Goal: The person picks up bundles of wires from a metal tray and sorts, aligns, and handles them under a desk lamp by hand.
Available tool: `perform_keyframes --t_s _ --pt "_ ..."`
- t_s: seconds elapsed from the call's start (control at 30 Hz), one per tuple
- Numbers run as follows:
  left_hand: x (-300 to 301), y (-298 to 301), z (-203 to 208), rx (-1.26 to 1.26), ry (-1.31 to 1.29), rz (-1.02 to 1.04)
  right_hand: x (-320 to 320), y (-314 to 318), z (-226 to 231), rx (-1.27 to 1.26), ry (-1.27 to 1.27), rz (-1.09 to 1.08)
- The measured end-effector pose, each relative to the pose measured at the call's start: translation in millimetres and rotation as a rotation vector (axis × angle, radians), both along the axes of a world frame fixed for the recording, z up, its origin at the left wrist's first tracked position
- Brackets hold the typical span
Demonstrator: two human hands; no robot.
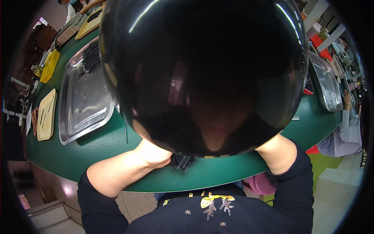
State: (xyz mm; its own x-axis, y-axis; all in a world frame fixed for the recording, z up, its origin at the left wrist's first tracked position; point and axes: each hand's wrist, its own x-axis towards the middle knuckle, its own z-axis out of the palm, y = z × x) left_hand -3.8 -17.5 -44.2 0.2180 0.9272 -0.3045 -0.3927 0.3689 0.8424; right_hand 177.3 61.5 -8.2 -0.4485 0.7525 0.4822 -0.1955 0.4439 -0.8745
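Observation:
A big glossy black dome (pixel 202 78), like a lamp shade, hangs over the middle of the green table (pixel 117 160) and covers most of the work spot. Under its lower left rim sits my left hand (pixel 157 156), its fingers out of sight beneath the dome. Right beside that hand, ends of a bundle of thin black rods (pixel 182 162) poke out toward me; whether the hand grips or only touches them is hidden. My right hand (pixel 269 144) goes under the lower right rim, with only its wrist end showing, so its hold cannot be seen.
At left stands a metal tray (pixel 87 113) with many thin black pieces (pixel 90 60) at its far end. Beyond it are a cream tray (pixel 46 113) and a yellow bin (pixel 50 66). Another metal tray (pixel 327 84) lies right, near a co-worker's sleeve (pixel 348 132). A pink stool (pixel 260 184) is below.

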Motion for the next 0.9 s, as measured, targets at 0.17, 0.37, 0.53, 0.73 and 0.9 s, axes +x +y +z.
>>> perform_keyframes --t_s 0.17,0.37,0.53,0.73,0.9 --pt "2 2 7 -0.066 -0.098 -0.054 3 7 3 -0.329 -0.046 0.174" --pt "4 5 16 -0.049 -0.359 -0.106 8 18 -11 -0.803 0.172 0.740" --pt "2 3 15 -0.039 -0.322 -0.120 5 8 9 -0.512 -0.089 0.492" --pt "0 0 1 0.042 -0.098 -0.016 -2 5 -17 -0.611 0.001 0.293" --pt "-7 2 2 -0.103 -0.139 -0.032 -3 6 -24 -0.557 -0.158 0.202"
